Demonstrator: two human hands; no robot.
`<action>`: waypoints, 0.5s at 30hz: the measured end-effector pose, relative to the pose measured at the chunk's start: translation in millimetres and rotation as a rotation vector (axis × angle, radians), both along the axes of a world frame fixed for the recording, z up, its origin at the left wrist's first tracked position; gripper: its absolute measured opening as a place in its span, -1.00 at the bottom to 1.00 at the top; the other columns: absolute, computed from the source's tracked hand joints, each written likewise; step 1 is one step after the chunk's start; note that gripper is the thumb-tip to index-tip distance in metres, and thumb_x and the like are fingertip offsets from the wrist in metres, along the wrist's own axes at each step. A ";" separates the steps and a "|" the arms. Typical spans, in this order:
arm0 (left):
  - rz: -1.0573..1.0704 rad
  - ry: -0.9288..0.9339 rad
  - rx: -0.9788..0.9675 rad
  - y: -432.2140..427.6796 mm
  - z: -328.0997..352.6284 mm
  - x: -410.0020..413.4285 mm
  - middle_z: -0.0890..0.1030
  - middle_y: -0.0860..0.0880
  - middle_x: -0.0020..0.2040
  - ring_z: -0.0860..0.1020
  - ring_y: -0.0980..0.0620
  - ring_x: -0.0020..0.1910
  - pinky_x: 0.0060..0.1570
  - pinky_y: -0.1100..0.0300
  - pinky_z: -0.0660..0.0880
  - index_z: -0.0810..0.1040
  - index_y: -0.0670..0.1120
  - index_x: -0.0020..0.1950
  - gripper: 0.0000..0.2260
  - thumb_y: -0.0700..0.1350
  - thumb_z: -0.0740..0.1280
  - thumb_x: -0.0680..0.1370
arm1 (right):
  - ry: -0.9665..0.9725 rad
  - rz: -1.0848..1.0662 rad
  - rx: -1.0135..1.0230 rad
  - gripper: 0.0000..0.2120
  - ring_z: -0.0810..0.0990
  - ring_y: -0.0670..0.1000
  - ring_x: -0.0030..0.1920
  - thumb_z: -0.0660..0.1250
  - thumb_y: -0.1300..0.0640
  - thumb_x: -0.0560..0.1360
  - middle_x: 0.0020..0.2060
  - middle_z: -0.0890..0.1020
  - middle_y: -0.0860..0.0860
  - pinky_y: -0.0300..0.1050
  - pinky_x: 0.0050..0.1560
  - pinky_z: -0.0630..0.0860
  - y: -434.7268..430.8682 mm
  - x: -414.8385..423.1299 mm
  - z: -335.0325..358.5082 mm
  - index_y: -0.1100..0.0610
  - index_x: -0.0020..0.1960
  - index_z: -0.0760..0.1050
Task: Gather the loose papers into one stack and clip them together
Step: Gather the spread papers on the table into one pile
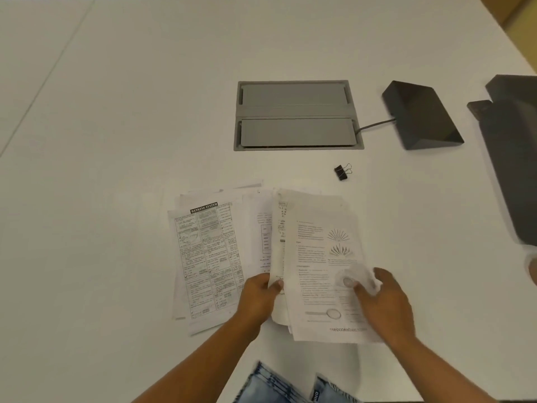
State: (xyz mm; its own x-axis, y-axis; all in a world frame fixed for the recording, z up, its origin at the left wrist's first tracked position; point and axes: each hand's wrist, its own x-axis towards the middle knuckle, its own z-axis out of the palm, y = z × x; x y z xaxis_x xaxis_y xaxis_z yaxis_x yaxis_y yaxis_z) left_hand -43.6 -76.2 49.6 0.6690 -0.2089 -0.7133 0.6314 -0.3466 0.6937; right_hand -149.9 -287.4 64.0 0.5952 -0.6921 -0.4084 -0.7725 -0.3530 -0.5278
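Observation:
Several printed papers lie fanned out on the white table (116, 141) near its front edge. A sheet headed "Banking System" (207, 257) lies at the left. A bundle of sheets with plant diagrams on top (316, 257) sits at the right, partly lifted. My left hand (260, 295) grips the bundle's left edge, thumb on top. My right hand (383, 301) rests on the bundle's lower right, fingers curled over the top sheet. A black binder clip (342, 171) lies alone on the table beyond the papers, touching nothing.
A grey recessed cable box (297, 115) with two lids sits in the table behind the clip. A dark wedge-shaped device (421, 114) with a cable stands to its right. More dark equipment (514, 158) lies at the right edge.

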 end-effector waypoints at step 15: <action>0.093 0.097 -0.194 27.9 0.0 12.5 0.72 -0.02 0.09 0.70 0.00 0.05 -0.02 0.09 0.64 0.63 -0.04 0.19 -0.81 -0.17 0.33 0.60 | -0.153 -0.118 0.695 -0.71 0.76 0.02 -0.07 0.54 0.14 0.36 -0.07 0.77 0.03 -0.12 -0.09 0.65 -8.4 -19.2 -13.9 0.17 0.07 0.66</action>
State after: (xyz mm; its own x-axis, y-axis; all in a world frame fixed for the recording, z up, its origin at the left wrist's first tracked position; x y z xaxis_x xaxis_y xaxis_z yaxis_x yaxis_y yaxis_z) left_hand -31.1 -48.3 49.6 0.6223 -0.2889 -0.7276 0.7211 -0.1503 0.6764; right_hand -169.1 -295.8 50.1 0.6180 -0.3660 -0.6957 -0.6844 0.1849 -0.7053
